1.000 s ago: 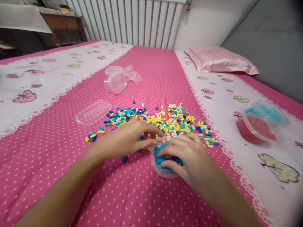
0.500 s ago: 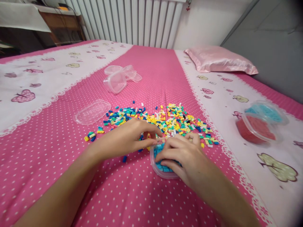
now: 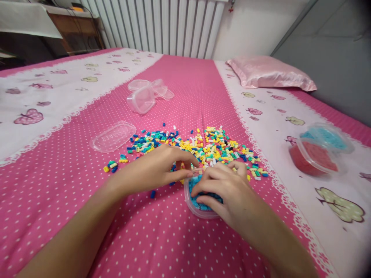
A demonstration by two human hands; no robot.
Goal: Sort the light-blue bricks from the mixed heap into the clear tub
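Right in front of me, a small clear plastic container [image 3: 193,208] holds many light-blue toy bricks [image 3: 196,181]. My left hand [image 3: 165,166] is at its far left rim, thumb along the edge and the other fingers curled down behind; it grips the container there. From the right, my right hand [image 3: 224,185] reaches over the container. Its fingers are bent and apart, with the tips down on the blue bricks; whether one is pinched between them is hidden. Beyond both hands spreads a pile of loose multicoloured toy bricks [image 3: 217,148].
A clear lid [image 3: 113,137] lies left of the pile. Farther back are stacked clear empty containers [image 3: 143,100]. On the right stand a container of red bricks [image 3: 315,158] and one of blue bricks [image 3: 326,138]. A pink pillow [image 3: 269,73] rests at the bed's back right.
Almost nothing differs. Both hands keep their places at the container, and the view has shifted very slightly.
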